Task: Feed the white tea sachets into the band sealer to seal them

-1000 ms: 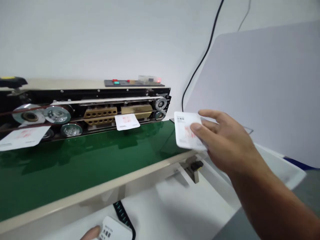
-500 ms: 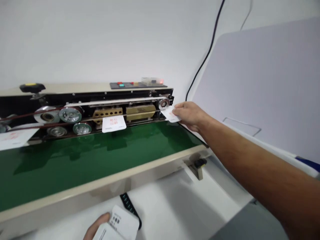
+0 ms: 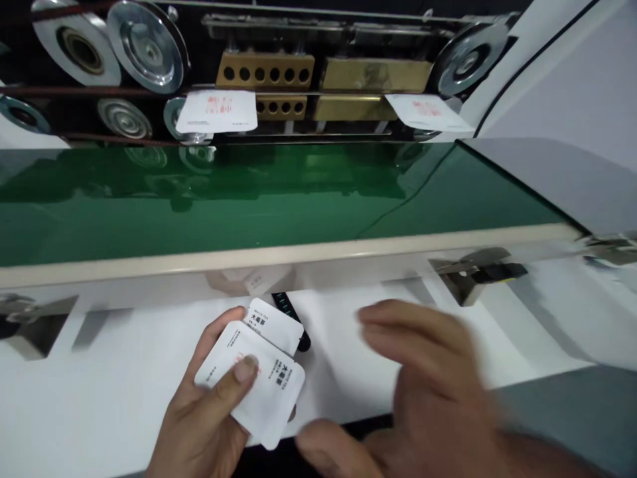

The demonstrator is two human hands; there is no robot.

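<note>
My left hand (image 3: 204,411) grips a few white tea sachets (image 3: 263,392), its thumb pressed on the top one; dark print and a red mark show on them. Just to the right is my right hand (image 3: 423,372), blurred by motion, with thumb and fingers apart and nothing between them. One white sachet (image 3: 428,113) with a red mark sits at the right end of the band sealing machine (image 3: 378,74), its upper edge at the belts. Another sachet (image 3: 217,111) hangs from the belts farther left, past the brass blocks.
A green conveyor belt (image 3: 298,212) with a cream front rail (image 3: 318,253) runs below the sealer. Metal brackets with black knobs (image 3: 478,272) stick out under the rail. A dark strip with green marks (image 3: 286,309) lies on the white table (image 3: 124,385). Wheels (image 3: 146,46) line the machine.
My right hand has let go of the sachet at the sealer's right end and come back near my left hand. The sachets in the machine have moved left. The view has tilted down.
</note>
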